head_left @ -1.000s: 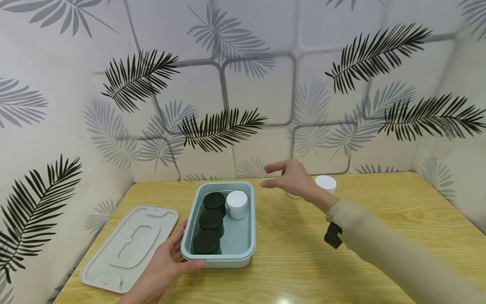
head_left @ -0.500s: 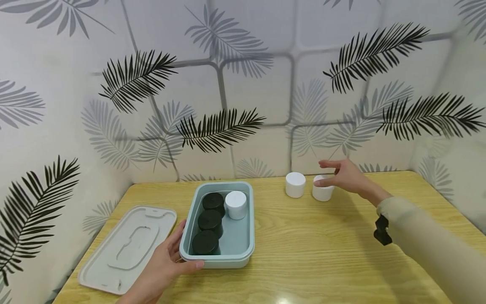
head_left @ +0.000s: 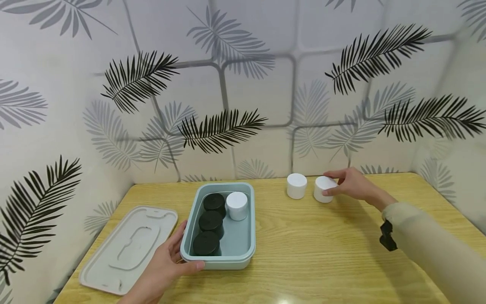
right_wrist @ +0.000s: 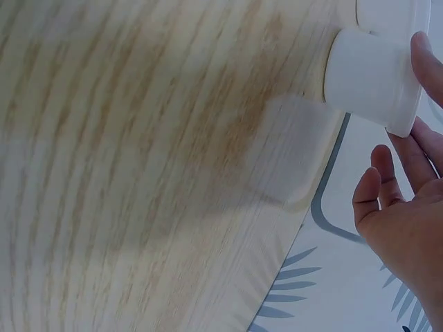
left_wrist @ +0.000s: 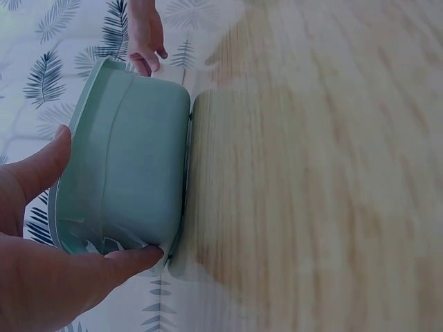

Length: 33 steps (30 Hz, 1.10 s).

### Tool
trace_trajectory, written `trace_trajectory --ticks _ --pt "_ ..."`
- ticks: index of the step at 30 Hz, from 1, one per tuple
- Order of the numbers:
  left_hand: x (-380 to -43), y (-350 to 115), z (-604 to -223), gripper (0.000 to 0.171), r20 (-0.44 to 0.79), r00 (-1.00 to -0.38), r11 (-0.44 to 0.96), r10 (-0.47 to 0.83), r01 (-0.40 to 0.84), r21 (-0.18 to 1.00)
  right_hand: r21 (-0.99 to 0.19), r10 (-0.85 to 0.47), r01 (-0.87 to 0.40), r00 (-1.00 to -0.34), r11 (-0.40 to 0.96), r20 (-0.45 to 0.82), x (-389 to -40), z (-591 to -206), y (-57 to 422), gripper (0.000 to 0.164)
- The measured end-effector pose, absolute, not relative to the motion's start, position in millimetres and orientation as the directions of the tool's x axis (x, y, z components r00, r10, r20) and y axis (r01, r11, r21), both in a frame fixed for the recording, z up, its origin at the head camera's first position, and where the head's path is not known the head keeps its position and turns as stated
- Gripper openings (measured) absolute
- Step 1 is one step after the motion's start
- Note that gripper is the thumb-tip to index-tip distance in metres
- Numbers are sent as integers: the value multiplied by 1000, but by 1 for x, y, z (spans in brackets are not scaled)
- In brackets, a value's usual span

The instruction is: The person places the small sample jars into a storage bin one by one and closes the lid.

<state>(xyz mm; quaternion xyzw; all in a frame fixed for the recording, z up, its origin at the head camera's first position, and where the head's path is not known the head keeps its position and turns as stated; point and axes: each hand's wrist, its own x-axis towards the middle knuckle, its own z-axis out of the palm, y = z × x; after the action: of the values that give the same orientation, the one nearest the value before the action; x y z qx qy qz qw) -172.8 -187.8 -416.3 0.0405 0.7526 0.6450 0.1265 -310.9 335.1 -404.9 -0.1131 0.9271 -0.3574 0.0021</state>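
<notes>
My left hand (head_left: 161,264) grips the near left corner of a pale blue-green plastic box (head_left: 243,262), thumb at the front rim and fingers along the side. Inside the box, three black jars (head_left: 210,221) line the left wall, and one white jar (head_left: 237,207) stands at the back right. My right hand (head_left: 355,185) pinches a small white lidded jar (head_left: 321,195) near the table's back edge, with thumb and fingers on opposite sides of its top. In the right wrist view that jar (right_wrist: 367,79) stands upright on the table. A second white jar (head_left: 296,186) stands just left of it.
A translucent whitish lid (head_left: 130,249) lies flat on the wooden table (head_left: 303,249), left of the box. Behind the table rises a wall (head_left: 258,93) with a leaf pattern.
My right hand has moved right from in front of the white jars to the rightmost one, and its fingers have closed on that jar's top. The left hand and box stay put.
</notes>
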Motion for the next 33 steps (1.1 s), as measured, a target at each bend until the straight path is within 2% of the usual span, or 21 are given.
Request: trace_trajectory --ticks 10,18,26,33 --pt "-171 -188 -417 112 -123 -965 136 232 -93 986 -673 -232 -238 -967 700 100 -299 -410 347 76" --pt "-171 -188 -416 112 -125 -965 135 231 -95 986 -680 -188 -186 -980 709 72 -287 -413 356 72" --pt "-172 -188 -417 112 -130 -964 140 233 -99 985 -723 -194 -185 -978 666 71 -286 -416 355 71" --pt "-172 -188 -418 111 -119 -965 137 233 -89 987 -713 -178 -178 -981 679 75 -287 -416 353 70"
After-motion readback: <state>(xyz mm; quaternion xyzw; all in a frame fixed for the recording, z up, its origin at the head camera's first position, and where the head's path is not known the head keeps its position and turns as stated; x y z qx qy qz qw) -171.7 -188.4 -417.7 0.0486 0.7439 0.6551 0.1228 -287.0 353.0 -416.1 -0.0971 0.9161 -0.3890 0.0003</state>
